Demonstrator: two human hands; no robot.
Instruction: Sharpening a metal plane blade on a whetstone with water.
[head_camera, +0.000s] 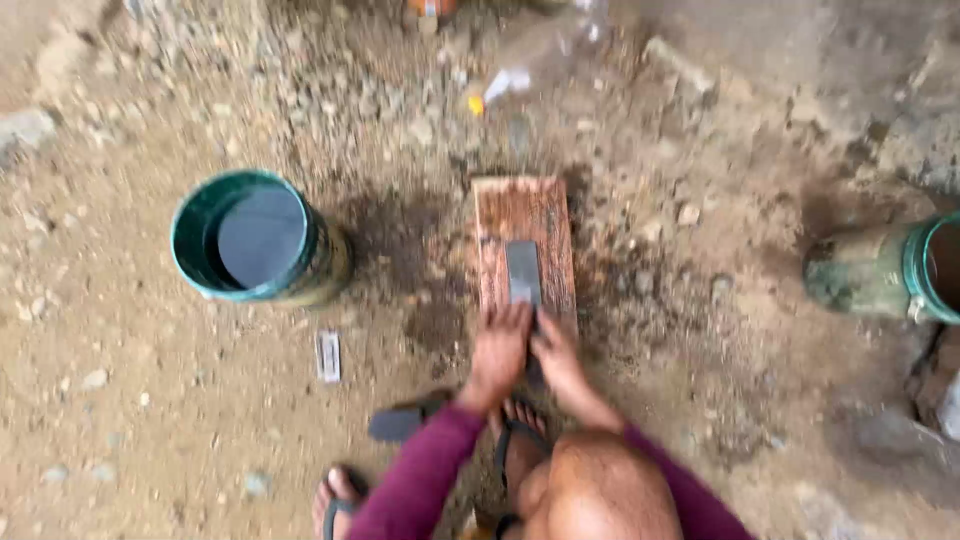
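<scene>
Left hand (500, 345): fingers flat and pressed down on the near end of the grey stone; palm down, not clenched, nothing enclosed in it.
Right hand (556, 352): set just beside the left hand, fingers on the near end of the same stone; the view is blurred, so whether it curls round something cannot be told.
Grey stone (523, 271): flat, rectangular, lying lengthwise on the wooden board, near its middle and towards the person.
Wooden board (525, 215): reddish-brown, wet-looking, flat on the dirt ground directly ahead of the person.
Dirt ground (150, 400): sandy with scattered pebbles; a dark damp patch surrounds the board.
Green bucket (258, 238): upright, left of the board and well apart from it, holding dark water.
Second green bucket (885, 270): at the right edge, lying on its side, partly out of frame.
Small flat strip (328, 356): pale, rectangular, lying on the ground between the upright bucket and the left arm.
Sleeves (425, 465): maroon, on both arms.
Sandals (400, 421): dark, on the feet just below the hands.
</scene>
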